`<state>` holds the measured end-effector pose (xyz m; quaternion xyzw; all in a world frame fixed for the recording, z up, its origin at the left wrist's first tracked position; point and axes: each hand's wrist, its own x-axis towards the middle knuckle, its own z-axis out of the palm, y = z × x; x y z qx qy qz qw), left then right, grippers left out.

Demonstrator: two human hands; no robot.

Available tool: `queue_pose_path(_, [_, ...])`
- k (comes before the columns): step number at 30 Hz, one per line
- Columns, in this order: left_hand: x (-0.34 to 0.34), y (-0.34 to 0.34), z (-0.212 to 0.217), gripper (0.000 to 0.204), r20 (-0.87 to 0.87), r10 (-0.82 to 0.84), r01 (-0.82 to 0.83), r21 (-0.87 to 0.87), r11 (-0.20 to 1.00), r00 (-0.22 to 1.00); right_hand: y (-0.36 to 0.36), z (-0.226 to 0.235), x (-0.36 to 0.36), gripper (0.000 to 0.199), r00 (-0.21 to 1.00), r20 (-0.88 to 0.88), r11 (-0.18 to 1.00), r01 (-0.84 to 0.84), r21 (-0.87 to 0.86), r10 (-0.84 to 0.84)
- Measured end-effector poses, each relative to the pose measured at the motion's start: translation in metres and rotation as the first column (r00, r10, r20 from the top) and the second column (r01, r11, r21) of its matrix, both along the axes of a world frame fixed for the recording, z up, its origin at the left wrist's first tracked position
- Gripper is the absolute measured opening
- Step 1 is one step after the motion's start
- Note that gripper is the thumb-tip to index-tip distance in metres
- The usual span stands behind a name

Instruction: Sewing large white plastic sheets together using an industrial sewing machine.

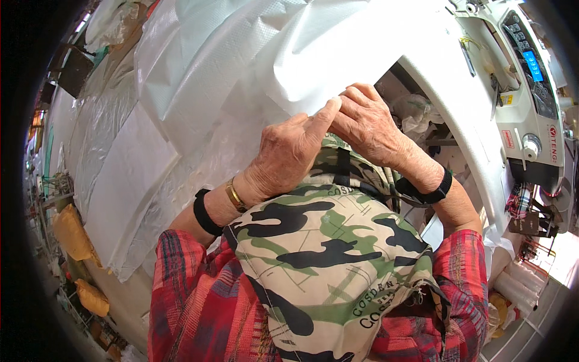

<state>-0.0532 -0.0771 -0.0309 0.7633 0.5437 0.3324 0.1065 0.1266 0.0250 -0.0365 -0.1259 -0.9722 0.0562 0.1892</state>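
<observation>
A large white woven plastic sheet (223,66) spreads across the work surface, bulging in folds beyond my hands. At its near edge my left hand (288,149) and my right hand (369,123) meet, fingertips pressed together. Both hands are closed in a pinch on the sheet's edge, as far as it shows; the fingertips partly hide the held part. The thumb and forefinger of my left hand point up toward the bent fingers of my right hand. Just below my hands lies camouflage cloth (325,253), in front of my red plaid sleeves.
A white sewing machine (512,130) with a dark control panel and lit blue display stands at the right. Clear crumpled plastic (416,113) lies in the opening beside its white table edge (461,114). More white sheets (123,181) lie at the left, near yellowish-brown pieces (73,232).
</observation>
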Motion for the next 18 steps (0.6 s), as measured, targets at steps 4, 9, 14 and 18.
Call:
queue_pose_path(4, [-0.010, -0.001, 0.008, 0.049, 0.119, -0.057, 0.057, 0.002, 0.998, 0.991, 0.019, 0.016, 0.003, 0.020, 0.999, -0.033, 0.997, 0.001, -0.074, -0.004])
queue_pose_path(9, [-0.022, 0.005, 0.023, 0.051, 0.089, -0.135, 0.130, 0.055, 0.990, 0.987, 0.041, 0.037, 0.004, 0.011, 0.992, -0.128, 0.972, -0.010, -0.233, -0.021])
queue_pose_path(14, [-0.018, 0.012, 0.025, 0.047, -0.067, -0.061, 0.070, 0.142, 0.987, 0.996, 0.045, 0.045, -0.004, 0.018, 0.996, -0.081, 0.995, 0.027, -0.091, -0.035])
queue_pose_path(18, [-0.020, 0.017, 0.023, 0.048, -0.130, -0.046, 0.062, 0.121, 0.991, 0.990, 0.052, 0.046, -0.001, 0.031, 0.991, 0.076, 0.994, 0.106, 0.013, -0.106])
